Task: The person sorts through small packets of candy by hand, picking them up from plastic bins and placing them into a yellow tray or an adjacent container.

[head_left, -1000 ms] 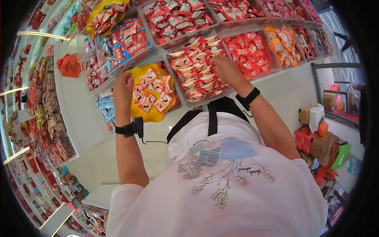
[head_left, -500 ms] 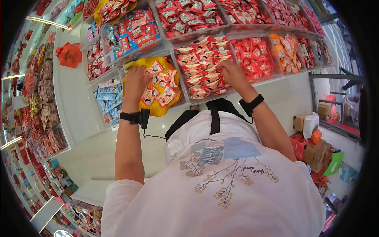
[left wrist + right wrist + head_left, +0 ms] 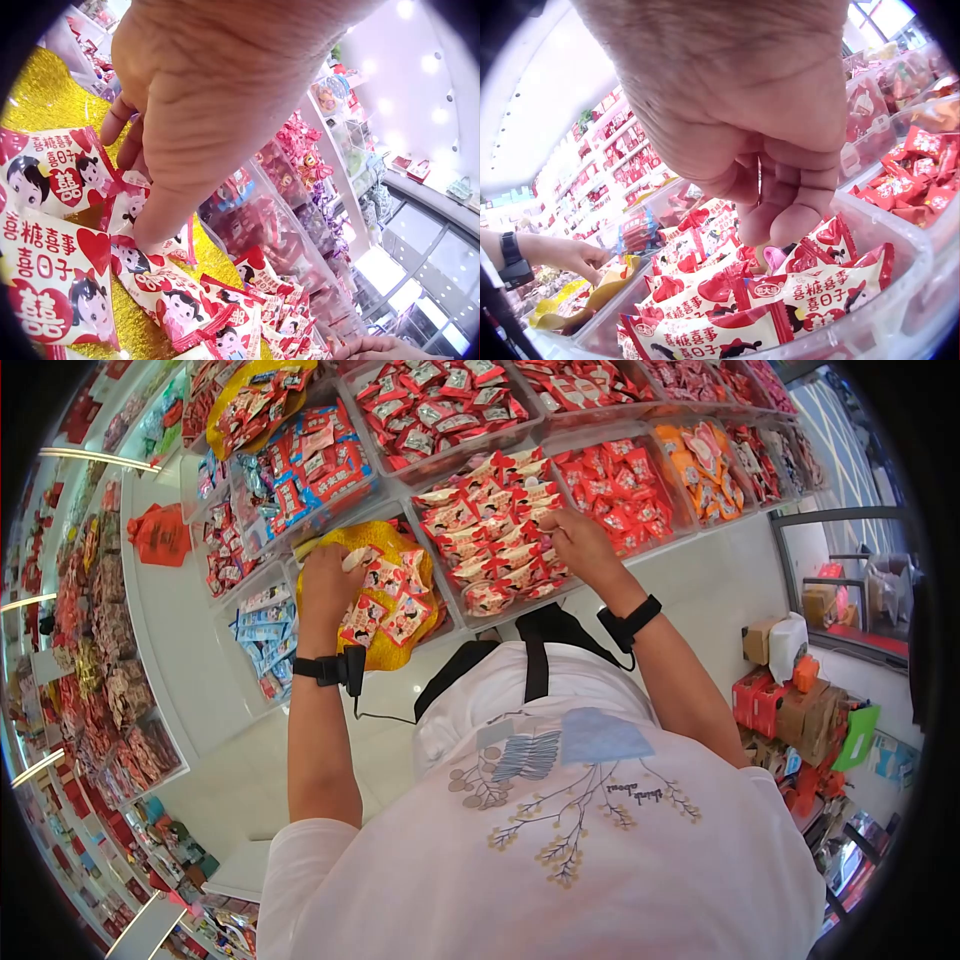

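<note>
My left hand (image 3: 328,585) reaches over a shiny gold scalloped plate (image 3: 390,657) bearing several cream-and-red wrapped candies (image 3: 407,618). It pinches one candy packet (image 3: 357,558) at the plate's upper side; in the left wrist view the thumb presses against the packets (image 3: 139,259). My right hand (image 3: 588,555) is at the right side of a clear bin (image 3: 900,289), where similar candies (image 3: 495,550) stand in rows. Its curled fingertips (image 3: 795,225) are right at the tops of the packets (image 3: 825,296). Whether they grip one I cannot tell.
Bins of red candies (image 3: 620,495), orange candies (image 3: 705,470) and blue packets (image 3: 265,635) surround the two. Another gold plate (image 3: 225,435) stands farther back. A red bag (image 3: 160,535) lies on the white ledge at left. Cardboard boxes (image 3: 810,715) are stacked at right.
My left hand has moved from the plate's left edge in over its candies and taken hold of a packet. The right hand stays at the bin, its fingers slightly lower.
</note>
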`<state>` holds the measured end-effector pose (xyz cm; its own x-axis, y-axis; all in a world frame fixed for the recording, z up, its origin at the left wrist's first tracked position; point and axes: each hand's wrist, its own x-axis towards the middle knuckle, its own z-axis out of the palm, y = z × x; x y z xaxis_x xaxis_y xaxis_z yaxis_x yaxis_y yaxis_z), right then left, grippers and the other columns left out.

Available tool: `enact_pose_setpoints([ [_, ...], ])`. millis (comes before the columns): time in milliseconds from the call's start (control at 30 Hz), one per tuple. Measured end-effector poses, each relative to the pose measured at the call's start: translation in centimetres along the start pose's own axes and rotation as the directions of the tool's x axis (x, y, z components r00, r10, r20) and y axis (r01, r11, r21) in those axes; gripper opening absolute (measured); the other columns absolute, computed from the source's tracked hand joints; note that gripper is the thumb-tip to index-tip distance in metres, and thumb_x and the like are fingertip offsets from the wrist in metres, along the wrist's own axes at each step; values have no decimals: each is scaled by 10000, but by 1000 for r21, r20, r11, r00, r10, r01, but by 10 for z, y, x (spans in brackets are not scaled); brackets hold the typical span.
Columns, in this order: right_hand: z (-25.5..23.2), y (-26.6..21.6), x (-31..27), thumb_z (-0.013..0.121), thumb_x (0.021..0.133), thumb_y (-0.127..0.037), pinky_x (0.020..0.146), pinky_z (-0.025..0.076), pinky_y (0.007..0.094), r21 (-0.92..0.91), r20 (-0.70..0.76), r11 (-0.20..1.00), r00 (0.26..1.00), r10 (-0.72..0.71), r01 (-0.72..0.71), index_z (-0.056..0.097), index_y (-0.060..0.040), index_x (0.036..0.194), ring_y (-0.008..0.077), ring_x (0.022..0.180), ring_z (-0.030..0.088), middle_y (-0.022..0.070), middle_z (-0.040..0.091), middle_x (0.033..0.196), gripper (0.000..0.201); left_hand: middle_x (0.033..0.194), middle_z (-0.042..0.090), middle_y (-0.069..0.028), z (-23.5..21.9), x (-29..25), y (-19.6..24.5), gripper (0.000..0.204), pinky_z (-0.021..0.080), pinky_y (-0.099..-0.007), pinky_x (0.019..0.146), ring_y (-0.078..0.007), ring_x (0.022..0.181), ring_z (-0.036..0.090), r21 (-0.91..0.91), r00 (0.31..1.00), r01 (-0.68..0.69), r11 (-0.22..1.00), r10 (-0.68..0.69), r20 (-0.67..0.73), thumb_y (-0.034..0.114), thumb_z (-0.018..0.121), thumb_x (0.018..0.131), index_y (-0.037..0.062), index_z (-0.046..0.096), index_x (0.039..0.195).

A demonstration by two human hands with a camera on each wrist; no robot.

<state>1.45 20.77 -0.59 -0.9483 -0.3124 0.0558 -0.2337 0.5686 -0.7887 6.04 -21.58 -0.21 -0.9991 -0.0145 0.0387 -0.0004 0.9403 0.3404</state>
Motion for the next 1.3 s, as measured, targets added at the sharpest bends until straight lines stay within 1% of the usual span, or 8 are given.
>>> enact_pose_setpoints([
  [200, -4, -30, 12, 580, 938, -99, 753, 521, 330, 96, 69, 992, 995, 70, -76, 654, -18, 1109, 180, 832, 633, 94, 676, 980, 203, 983, 666, -161, -16, -3, 13, 310, 526, -398, 819, -306, 912, 662, -299, 968, 127, 946, -184, -170, 180, 747, 871, 4, 627, 1096],
  [333, -1, -66, 25, 654, 954, -190, 668, 535, 293, 376, 287, 882, 941, 178, -282, 635, -14, 1188, 127, 789, 652, 66, 689, 1029, 293, 1046, 666, -33, -28, 8, 74, 308, 498, -279, 822, -92, 913, 600, -840, 977, 123, 529, -211, 11, 206, 733, 943, 51, 587, 1165],
  [433, 3, -96, 33, 651, 971, -215, 625, 516, 238, 469, 381, 809, 908, 177, -354, 624, -54, 1218, 77, 733, 626, 33, 670, 1002, 296, 1095, 674, -48, -23, 15, 124, 343, 490, -287, 873, -102, 964, 625, -940, 992, 123, 319, -72, 105, 212, 731, 954, 61, 565, 1213],
  [667, 7, -84, 48, 703, 952, -273, 606, 528, 246, 463, 492, 793, 859, 141, -396, 617, -52, 1245, 83, 706, 647, 26, 667, 928, 377, 928, 579, 0, 4, 29, 174, 395, 483, -253, 757, -86, 843, 562, -934, 951, 308, 179, -39, 307, 315, 756, 940, 75, 584, 1204],
  [967, 0, -62, 46, 713, 953, -277, 628, 519, 241, 468, 460, 789, 872, 167, -399, 633, -76, 1253, 71, 720, 636, -11, 654, 901, 370, 1081, 648, -38, 2, 44, 168, 551, 499, -317, 839, -129, 1013, 607, -838, 885, 419, 349, 49, 463, 320, 775, 913, 80, 573, 1367],
  [1067, -6, -54, 52, 733, 927, -277, 679, 532, 299, 319, 410, 907, 903, 130, -276, 654, -74, 1226, 147, 755, 662, 46, 679, 907, 370, 1069, 661, -46, 6, 46, 167, 550, 507, -352, 854, -177, 1050, 625, -820, 985, 134, 557, 17, 173, 291, 756, 923, 94, 561, 1398],
  [1167, -9, -42, 60, 747, 893, -279, 741, 535, 371, 36, 301, 997, 951, -74, 67, 671, -74, 1186, 251, 822, 680, 121, 693, 933, 365, 1065, 674, -88, 4, 53, 165, 467, 518, -397, 879, -270, 1054, 650, -462, 922, -387, 798, 340, -185, 253, 734, 924, 89, 596, 1339],
  [1300, 0, -41, 67, 739, 860, -304, 793, 526, 448, -160, 326, 953, 925, -195, 257, 677, -87, 1159, 342, 904, 669, 167, 687, 945, 375, 1071, 674, -146, -2, 53, 173, 355, 520, -434, 895, -353, 1068, 644, -193, 887, -443, 875, 460, 48, 247, 714, 919, 88, 645, 1228],
])
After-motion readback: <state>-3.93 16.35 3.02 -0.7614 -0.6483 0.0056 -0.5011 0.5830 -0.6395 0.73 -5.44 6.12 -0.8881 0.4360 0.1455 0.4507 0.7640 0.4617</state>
